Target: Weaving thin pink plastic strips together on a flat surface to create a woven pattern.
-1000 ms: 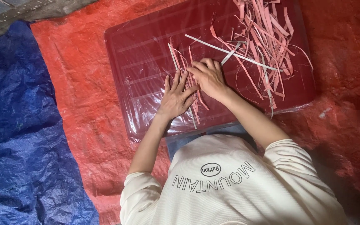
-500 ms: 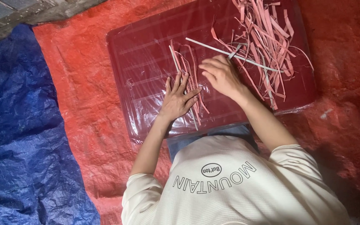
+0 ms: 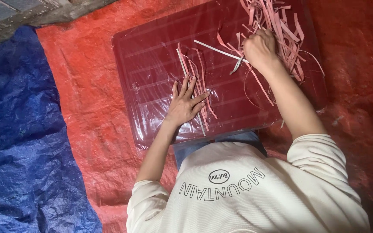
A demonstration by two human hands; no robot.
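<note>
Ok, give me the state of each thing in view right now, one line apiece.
left hand: flat, fingers spread, pressing on the laid-out strips.
right hand: closed, reaching into the loose pile.
laid-out strips: a few, roughly side by side on the board.
loose pile: tangled pink strips at the board's far right.
board: dark red, flat, under clear plastic.
red tarp: spread, wrinkled.
blue tarp: crumpled beside it.
</note>
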